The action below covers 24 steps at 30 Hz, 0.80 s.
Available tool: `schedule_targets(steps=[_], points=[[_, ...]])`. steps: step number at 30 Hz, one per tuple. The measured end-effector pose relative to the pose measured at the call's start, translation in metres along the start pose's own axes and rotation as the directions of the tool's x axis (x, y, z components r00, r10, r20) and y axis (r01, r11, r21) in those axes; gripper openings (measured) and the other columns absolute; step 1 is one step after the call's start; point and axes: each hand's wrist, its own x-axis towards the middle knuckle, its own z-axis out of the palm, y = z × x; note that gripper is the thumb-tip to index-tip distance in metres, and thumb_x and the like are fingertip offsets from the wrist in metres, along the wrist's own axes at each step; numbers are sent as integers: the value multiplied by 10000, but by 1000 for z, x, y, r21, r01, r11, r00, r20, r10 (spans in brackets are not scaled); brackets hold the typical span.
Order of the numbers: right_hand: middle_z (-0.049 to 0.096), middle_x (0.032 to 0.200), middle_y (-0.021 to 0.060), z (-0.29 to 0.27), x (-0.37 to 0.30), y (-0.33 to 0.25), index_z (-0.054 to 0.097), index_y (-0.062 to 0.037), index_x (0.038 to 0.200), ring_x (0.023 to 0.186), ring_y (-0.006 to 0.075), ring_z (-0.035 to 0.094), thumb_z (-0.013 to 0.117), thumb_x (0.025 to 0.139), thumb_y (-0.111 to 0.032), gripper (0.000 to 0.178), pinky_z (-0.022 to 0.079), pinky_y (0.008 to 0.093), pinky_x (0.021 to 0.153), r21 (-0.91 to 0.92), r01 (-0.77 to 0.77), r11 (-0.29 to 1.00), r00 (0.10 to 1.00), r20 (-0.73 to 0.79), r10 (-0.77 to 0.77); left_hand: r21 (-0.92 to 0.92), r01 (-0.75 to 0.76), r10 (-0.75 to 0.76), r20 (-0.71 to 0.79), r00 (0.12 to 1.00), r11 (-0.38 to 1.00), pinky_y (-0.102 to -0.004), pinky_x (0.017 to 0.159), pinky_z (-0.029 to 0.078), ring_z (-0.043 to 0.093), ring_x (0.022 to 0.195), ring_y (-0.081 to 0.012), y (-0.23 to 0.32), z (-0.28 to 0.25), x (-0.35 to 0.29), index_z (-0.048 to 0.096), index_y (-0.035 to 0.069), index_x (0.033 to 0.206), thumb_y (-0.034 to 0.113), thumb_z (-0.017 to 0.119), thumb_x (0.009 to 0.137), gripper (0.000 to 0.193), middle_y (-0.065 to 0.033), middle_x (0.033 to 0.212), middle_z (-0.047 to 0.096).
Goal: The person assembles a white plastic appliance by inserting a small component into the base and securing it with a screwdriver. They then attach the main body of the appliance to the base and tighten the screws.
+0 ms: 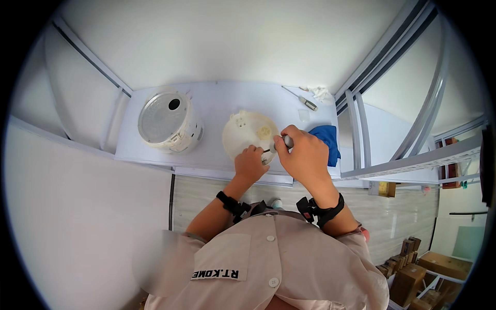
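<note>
A round, cream-coloured plastic cover (233, 135) lies on the white table, with a yellowish ring-shaped part inside it. My left hand (250, 164) has its fingers closed at the cover's near edge. In my right hand (310, 159) is a screwdriver (288, 141) with a grey handle, gripped between thumb and fingers. Its dark shaft points left, toward the fingertips of my left hand and a small part at the cover's near right edge. The exact contact of the tip is hidden by the fingers.
On the table's left stands a white cylindrical appliance body (164, 121) with a dark round hole on top. A second screwdriver (308, 103) and crumpled white tissue (322, 94) lie back right. A blue cloth (326, 144) rests beside my right hand. Metal frames (356, 124) flank the table.
</note>
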Motion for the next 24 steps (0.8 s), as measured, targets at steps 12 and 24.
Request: schedule_targets(steps=[12,24], points=[[628,662,64,-49,-34,92,667,-78,1001,582,157,588,759,947,-214,173,453,299,573,452,-154,879,935,-221,278,-375,-136,97,-122,988,917,-463,922,555,671,1047,-356,58,-22,4,635,63,1302,180,775,883,457,-144,1177,635],[652,788,67,-84,-86,186,666,-9,975,699,128,575,749,925,-79,120,467,281,643,541,63,838,930,-336,147,-167,-27,41,80,996,985,-520,836,569,687,961,-433,104,78,29,636,30,1209,143,638,1007,232,-217,1156,641]])
